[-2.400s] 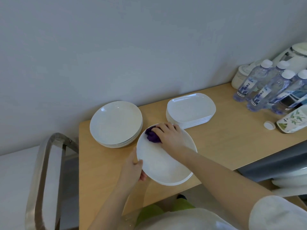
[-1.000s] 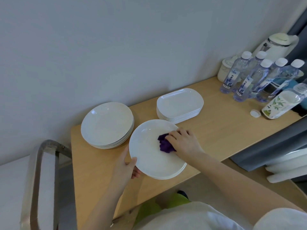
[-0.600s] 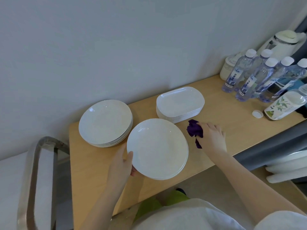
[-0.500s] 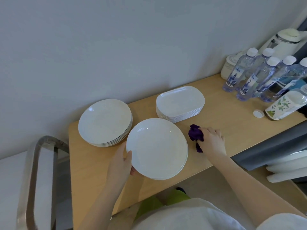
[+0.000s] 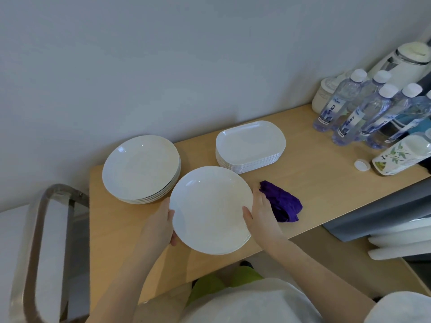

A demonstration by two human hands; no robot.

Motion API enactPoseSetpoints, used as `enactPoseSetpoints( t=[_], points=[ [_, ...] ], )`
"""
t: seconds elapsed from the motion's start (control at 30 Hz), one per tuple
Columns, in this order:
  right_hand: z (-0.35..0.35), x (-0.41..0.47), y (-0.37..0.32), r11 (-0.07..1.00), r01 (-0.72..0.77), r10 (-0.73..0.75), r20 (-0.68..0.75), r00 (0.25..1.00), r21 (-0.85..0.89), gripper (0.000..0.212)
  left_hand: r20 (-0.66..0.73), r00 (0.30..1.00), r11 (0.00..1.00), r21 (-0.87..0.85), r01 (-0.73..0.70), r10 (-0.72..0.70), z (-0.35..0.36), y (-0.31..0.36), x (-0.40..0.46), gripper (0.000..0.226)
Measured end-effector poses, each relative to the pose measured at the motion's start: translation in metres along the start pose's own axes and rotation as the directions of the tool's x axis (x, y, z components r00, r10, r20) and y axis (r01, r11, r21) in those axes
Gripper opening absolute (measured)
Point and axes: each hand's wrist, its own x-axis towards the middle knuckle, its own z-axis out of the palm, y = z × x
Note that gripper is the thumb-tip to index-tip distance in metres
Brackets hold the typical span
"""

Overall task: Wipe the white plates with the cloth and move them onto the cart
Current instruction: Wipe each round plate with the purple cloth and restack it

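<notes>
Head view: both hands (image 5: 262,217) grip the round plate (image 5: 211,209), purple cloth (image 5: 283,203) beside, 2 plate stacks (image 5: 250,145) behind.

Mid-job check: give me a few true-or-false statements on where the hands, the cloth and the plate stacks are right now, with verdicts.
1. Both hands hold the round plate by its rim. True: left hand on its left edge, right hand on its right.
2. The purple cloth is in the right hand's grip. False: it lies on the wooden table beside that hand.
3. A stack of round plates sits left of the held plate. True.
4. The rectangular plates are on the cart. False: they are stacked on the table near the wall.
5. All bottles stand upright. False: the leaf-patterned bottle lies on its side.
</notes>
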Motion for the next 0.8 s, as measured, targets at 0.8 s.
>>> enactPoseSetpoints(
  t=[0.8],
  points=[
    [-0.019, 0.032, -0.046, 0.963, 0.179, -0.213, -0.158, 0.964, -0.203, 0.023, -0.404, 0.898, 0.980, -0.163, 0.114, -0.172, -0.036, -0.025, 0.003, 0.019]
  ],
)
